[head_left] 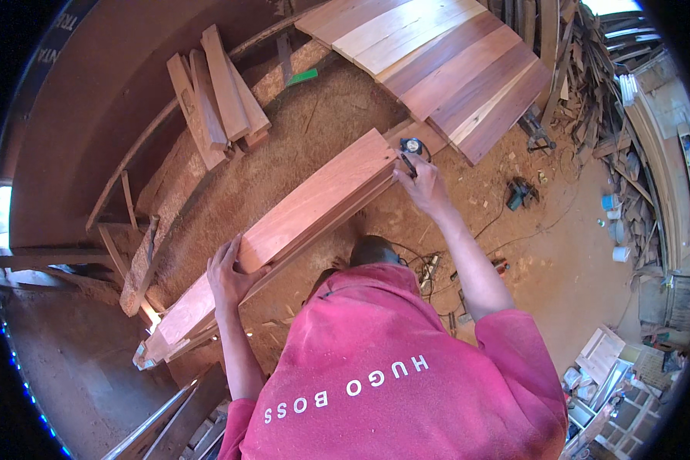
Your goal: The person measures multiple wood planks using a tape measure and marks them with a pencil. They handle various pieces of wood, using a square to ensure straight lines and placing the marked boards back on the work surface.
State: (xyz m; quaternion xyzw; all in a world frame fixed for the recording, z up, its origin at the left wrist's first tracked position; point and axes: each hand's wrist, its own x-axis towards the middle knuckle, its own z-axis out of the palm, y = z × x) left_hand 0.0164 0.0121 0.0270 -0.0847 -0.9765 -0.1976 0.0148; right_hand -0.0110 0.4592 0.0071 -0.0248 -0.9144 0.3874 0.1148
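A long reddish wooden plank (322, 190) runs slantwise in front of me, on top of other boards with their edges showing along its near side. My left hand (230, 274) lies across the plank toward its lower left part, fingers spread and thumb stretched out. At the plank's far right end, my right hand (423, 187) is closed around a slim dark pen-like tool (409, 164), its tip near the corner of the wood. Just beyond that hand sits a small round dark thing with a pale face (412, 146), perhaps a tape measure.
A panel of joined boards (452, 73) lies at the upper right. Several cut timbers (222, 92) rest on a sawdust heap, near a green strip (303, 76). A power tool (522, 193) and cables lie on the floor at right, with stacked scrap wood (571, 84) beyond.
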